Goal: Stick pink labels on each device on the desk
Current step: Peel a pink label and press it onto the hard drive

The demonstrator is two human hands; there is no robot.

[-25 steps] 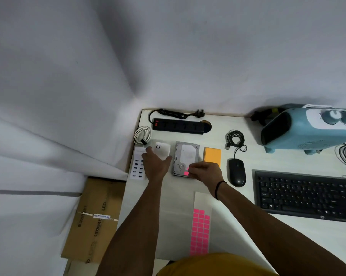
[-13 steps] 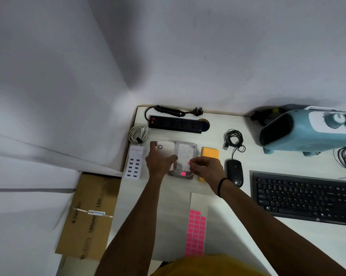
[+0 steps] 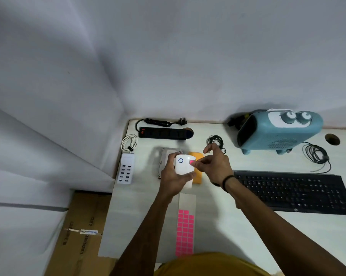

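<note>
My left hand (image 3: 171,181) grips a small white device (image 3: 181,166) with a blue ring and holds it up over the silver hard drive (image 3: 164,158). Against the device's right edge my right hand (image 3: 216,166) pinches a pink label (image 3: 192,162). A sheet of pink labels (image 3: 185,232) lies on the desk near me. Other devices are a white USB hub (image 3: 126,170), a black power strip (image 3: 162,133), a black keyboard (image 3: 293,192) and a blue heater (image 3: 277,132). The mouse is hidden behind my right hand.
An orange pad (image 3: 198,177) lies under my hands. Coiled cables lie at the back: a white cable (image 3: 129,142), a black mouse cable (image 3: 215,140) and a thin black cable (image 3: 315,154). A cardboard box (image 3: 82,232) stands on the floor left of the desk edge.
My left hand has lifted the white device off the desk and brought it over the hard drive. My right hand left the hard drive and now holds a pink label at the device.
</note>
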